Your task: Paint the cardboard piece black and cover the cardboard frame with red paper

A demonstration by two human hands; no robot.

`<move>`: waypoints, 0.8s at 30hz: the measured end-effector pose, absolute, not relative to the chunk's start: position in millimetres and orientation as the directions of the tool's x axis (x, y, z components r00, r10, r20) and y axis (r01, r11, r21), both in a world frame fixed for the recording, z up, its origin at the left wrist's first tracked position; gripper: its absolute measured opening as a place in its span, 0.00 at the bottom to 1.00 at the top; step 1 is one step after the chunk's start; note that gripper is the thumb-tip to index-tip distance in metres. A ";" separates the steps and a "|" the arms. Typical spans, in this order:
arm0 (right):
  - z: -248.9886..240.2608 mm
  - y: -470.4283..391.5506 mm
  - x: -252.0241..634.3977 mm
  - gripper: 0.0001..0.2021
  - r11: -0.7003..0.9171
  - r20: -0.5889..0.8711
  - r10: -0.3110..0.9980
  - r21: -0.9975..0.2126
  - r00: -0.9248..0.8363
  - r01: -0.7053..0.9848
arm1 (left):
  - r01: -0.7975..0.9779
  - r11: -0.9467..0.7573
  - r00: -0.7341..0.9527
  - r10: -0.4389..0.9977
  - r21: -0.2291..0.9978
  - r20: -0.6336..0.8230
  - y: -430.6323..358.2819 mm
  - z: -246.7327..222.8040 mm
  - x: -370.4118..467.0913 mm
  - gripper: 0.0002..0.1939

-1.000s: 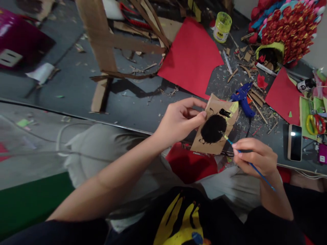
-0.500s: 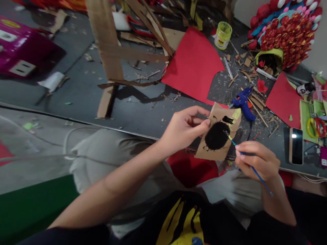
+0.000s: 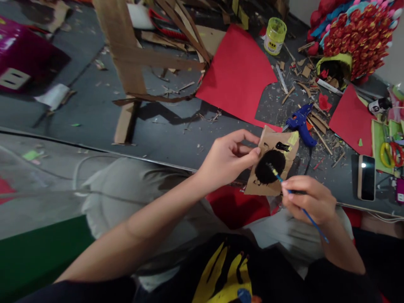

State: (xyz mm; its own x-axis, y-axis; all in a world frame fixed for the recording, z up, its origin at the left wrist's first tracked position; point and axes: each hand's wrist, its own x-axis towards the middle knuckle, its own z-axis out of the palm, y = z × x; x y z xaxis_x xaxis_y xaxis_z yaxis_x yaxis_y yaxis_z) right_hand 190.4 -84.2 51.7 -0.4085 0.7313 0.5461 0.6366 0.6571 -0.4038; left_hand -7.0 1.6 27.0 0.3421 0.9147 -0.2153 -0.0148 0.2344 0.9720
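Observation:
My left hand (image 3: 232, 158) pinches the left edge of a piece of cardboard (image 3: 288, 145), thumb on top and the other fingers partly hidden. A large black painted round patch (image 3: 268, 170) covers its middle, with a small black block of paint above and a pale yellow smear at the upper right corner. My right hand (image 3: 311, 200) is closed around a thin blue paintbrush (image 3: 307, 214). The brush's tip lies over the black patch and seems to touch it. The cardboard is held at the table's front edge, above my lap.
A blue glue gun (image 3: 299, 124) lies just beyond the cardboard, among cardboard scraps. Red sheets (image 3: 238, 75), a yellow-tinted jar (image 3: 275, 37), a phone (image 3: 366, 177) and scissors (image 3: 391, 155) are on the grey table. A cardboard frame (image 3: 121, 63) stands to the left.
My right hand has moved left with the paintbrush, so its tip has gone from the patch's right side toward its middle. My left hand keeps its hold on the cardboard.

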 end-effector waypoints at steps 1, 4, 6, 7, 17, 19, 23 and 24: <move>51.6 -84.2 190.2 0.10 0.659 0.537 0.733 -0.407 -0.417 0.633 | -0.008 0.230 0.343 0.915 0.973 -0.214 1.4 26.7 -7.2 0.10; 51.6 -83.7 189.6 0.10 0.655 0.562 0.727 -0.396 -0.394 0.644 | 0.015 0.215 0.343 0.916 0.977 -0.207 1.2 26.0 -7.6 0.10; 51.2 -83.3 188.8 0.10 0.655 0.570 0.725 -0.395 -0.386 0.644 | 0.021 0.213 0.346 0.915 0.977 -0.207 1.2 25.6 -7.5 0.10; 50.9 -83.1 188.2 0.10 0.654 0.565 0.727 -0.400 -0.389 0.642 | 0.020 0.215 0.345 0.915 0.976 -0.209 1.2 25.5 -7.4 0.10; 50.6 -82.2 188.9 0.11 0.652 0.604 0.711 -0.373 -0.361 0.661 | 0.008 0.199 0.321 0.928 0.980 -0.191 1.7 26.7 -6.5 0.09; 51.3 -83.2 188.8 0.10 0.653 0.574 0.722 -0.383 -0.386 0.653 | 0.017 0.188 0.310 0.933 0.982 -0.184 2.0 26.8 -6.7 0.09; 50.7 -84.1 188.9 0.11 0.644 0.589 0.718 -0.359 -0.372 0.675 | 0.040 0.175 0.291 0.940 0.984 -0.179 2.4 25.7 -7.1 0.09; 50.2 -84.0 189.2 0.11 0.644 0.593 0.718 -0.367 -0.364 0.671 | 0.040 0.172 0.289 0.941 0.984 -0.176 2.5 25.3 -7.1 0.09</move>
State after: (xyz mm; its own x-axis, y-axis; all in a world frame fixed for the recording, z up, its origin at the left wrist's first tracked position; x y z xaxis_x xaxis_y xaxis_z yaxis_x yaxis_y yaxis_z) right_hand 189.2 -84.0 50.2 -0.3638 0.7182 0.5932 0.6715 0.6436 -0.3674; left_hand -7.1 2.5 25.3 0.2889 0.9410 -0.1763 0.0405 0.1720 0.9843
